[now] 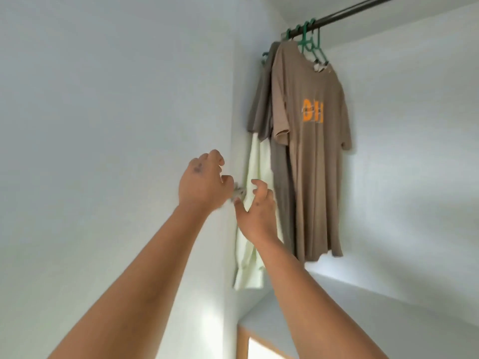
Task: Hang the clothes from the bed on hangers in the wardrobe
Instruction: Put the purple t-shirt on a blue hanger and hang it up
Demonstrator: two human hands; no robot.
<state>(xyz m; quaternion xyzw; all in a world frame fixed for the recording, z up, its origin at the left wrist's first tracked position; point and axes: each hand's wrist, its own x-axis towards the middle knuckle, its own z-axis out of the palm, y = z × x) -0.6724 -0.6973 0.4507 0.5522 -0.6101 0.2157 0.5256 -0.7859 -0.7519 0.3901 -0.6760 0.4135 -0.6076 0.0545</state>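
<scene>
Hanging on rail (363,12): brown T-shirt (311,151), pale garment (252,229) | hands empty

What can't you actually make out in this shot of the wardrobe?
- The bed and any clothes left on it: outside the head view.
- The small grey thing between the left hand and right hand: blurred, partly covered by the hands.
- The pale green garment: its top hidden behind the brown T-shirts.
- The rail: cut off by the top edge.

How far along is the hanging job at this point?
Done: a brown T-shirt, a second brown one behind it and a pale green garment hang from green hangers on the rail. Left hand and right hand hold nothing. The bed is out of view.
</scene>
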